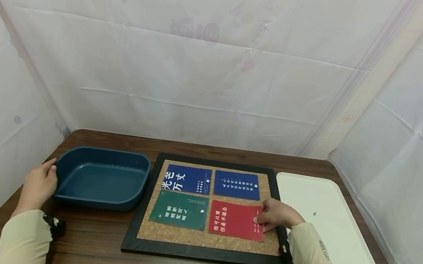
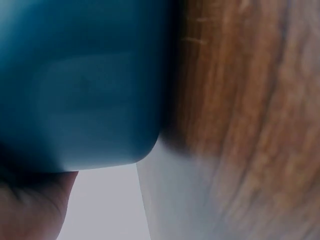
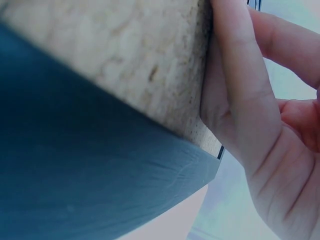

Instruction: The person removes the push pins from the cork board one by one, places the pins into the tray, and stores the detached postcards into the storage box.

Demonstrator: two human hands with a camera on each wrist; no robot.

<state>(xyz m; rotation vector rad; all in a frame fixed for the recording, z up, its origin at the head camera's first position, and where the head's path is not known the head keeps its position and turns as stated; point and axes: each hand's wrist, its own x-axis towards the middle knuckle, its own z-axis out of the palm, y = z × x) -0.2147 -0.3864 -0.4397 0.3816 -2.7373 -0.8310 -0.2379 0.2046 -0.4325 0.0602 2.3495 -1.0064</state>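
At the left, my left hand [image 1: 38,185] grips the near left side of a dark blue plastic basin [image 1: 100,203]. The basin's wall [image 2: 85,100] fills much of the left wrist view. My right hand [image 1: 279,214] pinches the right edge of a red card [image 1: 234,221], which lies on a black-framed corkboard [image 1: 166,234]. Fingers of this hand [image 3: 250,100] lie along the cork in the right wrist view, where the card is out of sight. A green card [image 1: 185,206] lies left of the red one.
Two blue cards [image 1: 188,186] [image 1: 236,191] lie along the board's upper half, each with a small round white spot at its right edge. A cream tray [image 1: 331,215] stands right of the board, under the right forearm. White sheeting [image 1: 204,75] encloses the wooden table [image 1: 93,247].
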